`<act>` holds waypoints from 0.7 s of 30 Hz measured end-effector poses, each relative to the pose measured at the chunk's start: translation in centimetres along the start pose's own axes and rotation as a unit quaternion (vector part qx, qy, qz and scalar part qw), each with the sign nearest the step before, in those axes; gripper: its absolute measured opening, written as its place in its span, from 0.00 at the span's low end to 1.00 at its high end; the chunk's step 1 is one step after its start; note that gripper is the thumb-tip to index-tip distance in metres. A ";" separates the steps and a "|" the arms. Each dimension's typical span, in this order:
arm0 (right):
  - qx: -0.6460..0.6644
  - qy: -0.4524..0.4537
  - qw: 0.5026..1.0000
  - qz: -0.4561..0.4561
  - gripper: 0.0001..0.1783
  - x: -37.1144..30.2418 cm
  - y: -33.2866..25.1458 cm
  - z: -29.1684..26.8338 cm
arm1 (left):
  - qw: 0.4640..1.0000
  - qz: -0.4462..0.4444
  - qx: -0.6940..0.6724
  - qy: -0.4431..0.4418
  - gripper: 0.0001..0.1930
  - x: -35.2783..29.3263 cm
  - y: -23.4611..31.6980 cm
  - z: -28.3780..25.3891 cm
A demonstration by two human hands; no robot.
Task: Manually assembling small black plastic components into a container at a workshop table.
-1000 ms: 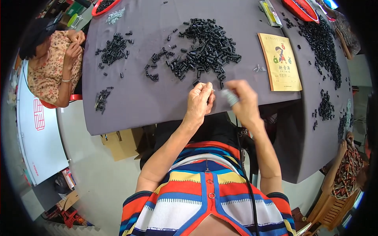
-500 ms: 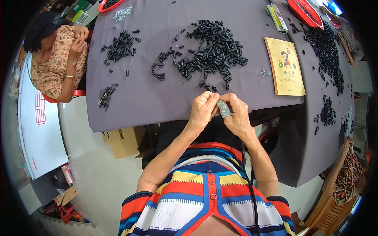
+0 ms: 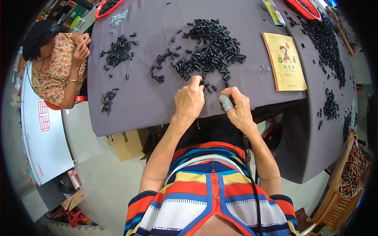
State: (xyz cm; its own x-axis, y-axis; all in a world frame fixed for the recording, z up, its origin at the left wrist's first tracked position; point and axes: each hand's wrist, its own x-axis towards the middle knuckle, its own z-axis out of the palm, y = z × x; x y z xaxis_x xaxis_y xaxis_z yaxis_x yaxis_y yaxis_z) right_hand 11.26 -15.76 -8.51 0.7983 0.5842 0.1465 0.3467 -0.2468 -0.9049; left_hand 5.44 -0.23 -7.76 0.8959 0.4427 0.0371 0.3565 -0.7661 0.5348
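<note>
Small black cylindrical pieces [image 3: 214, 47] lie in a large loose pile in front of me on the grey cloth. My left hand [image 3: 189, 100] is at the pile's near edge, its fingers bent and pressed together beside a few of these pieces. Whatever is between those fingertips is hidden. To its right, my right hand [image 3: 239, 107] hovers by the table's front edge, curled in a pinch. A grey speckled wrap [image 3: 226, 103] covers one of its digits. I cannot make out whether it holds something small. My two hands are apart.
A yellow booklet [image 3: 284, 61] and some small silvery pieces [image 3: 264, 69] lie right of the pile. Smaller black heaps [image 3: 119, 51] are on the left. Red trays [image 3: 108, 8] stand at the far edge. A person [image 3: 59, 70] works at the left, another [image 3: 350, 169] at the right.
My hands were together at the table edge. The left has moved away, forward and left to the pile, while the right has shifted slightly right and down.
</note>
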 end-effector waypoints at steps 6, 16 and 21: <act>-0.002 0.015 1.000 -0.011 0.12 -0.1 0.1 0.4 | 0.998 0.005 -0.031 0.050 0.07 -0.4 -0.9 0.7; 0.151 0.021 0.988 0.033 0.11 0.1 -0.8 2.2 | 0.881 -0.095 -0.459 -0.055 0.06 -2.7 -1.0 -0.1; 0.131 0.021 0.991 0.002 0.10 0.2 -1.1 2.3 | 0.860 -0.087 -0.502 0.026 0.09 -2.9 0.8 0.0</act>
State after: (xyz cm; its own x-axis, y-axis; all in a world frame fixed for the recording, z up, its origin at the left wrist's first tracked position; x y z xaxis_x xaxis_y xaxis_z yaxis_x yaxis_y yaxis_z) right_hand 9.88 -13.65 -8.37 0.8205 0.5503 0.1546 0.2089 -0.0370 -0.9772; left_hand 3.14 -2.13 -7.38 0.8297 0.5504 -0.0935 0.0514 0.0915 0.9945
